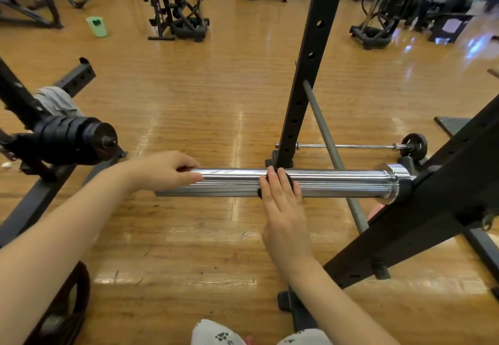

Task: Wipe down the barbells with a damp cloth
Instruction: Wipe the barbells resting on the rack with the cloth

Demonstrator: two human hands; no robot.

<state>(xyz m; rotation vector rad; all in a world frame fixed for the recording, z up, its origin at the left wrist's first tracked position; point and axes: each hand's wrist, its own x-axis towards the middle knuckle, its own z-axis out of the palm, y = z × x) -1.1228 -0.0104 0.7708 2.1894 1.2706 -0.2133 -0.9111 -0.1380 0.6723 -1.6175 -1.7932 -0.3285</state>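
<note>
Gym wood floor, frame centre: left hand grips chrome barbell sleeve end, steadying it; right hand flat-fingered presses dark cloth, probably wiping.

Wood floor is carrying a green bucket at approx 11 o'clock, a small barbell lying at 3 o'clock, gym machines standing at 12.
</note>
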